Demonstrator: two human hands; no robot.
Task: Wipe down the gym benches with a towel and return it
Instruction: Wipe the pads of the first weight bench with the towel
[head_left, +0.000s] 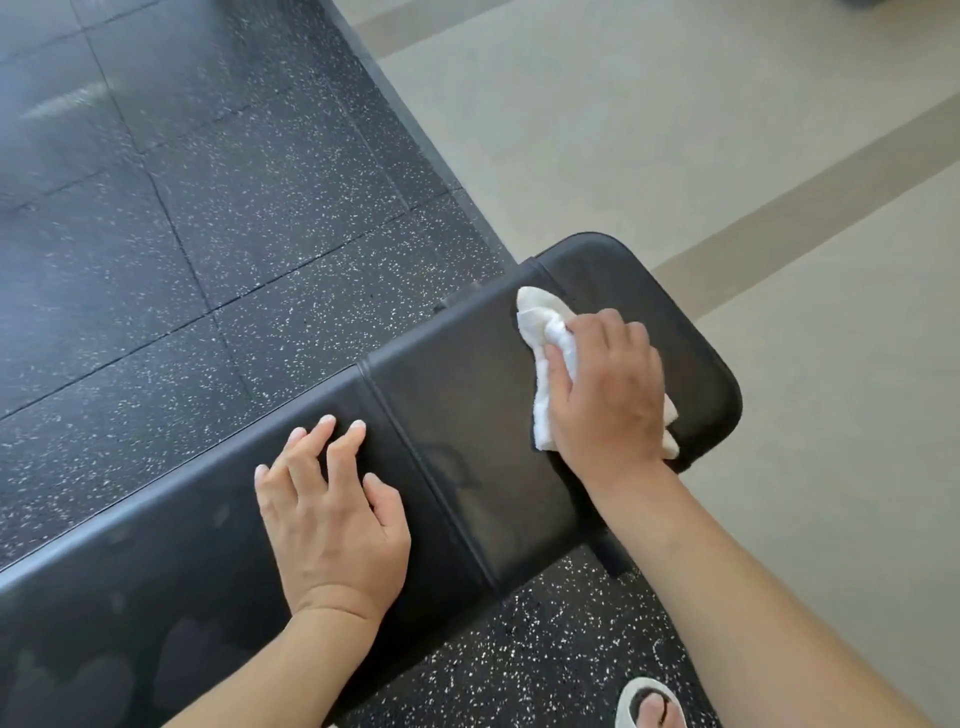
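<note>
Head view: the right hand (605, 395) presses a bunched white towel (545, 358) onto the black bench (447, 415) near its rounded end, fingers curled over the cloth and gripping it; the left hand (332, 519) lies flat on the longer pad, fingers spread and holding nothing, bracing the body. Dull smears show on the pad toward the lower left (probably unwiped, though glare makes that uncertain); to wipe well, I would keep the palm weight even, overlap each stroke, run the cloth along the seam (415, 452) between pads, and work back toward those marks.
</note>
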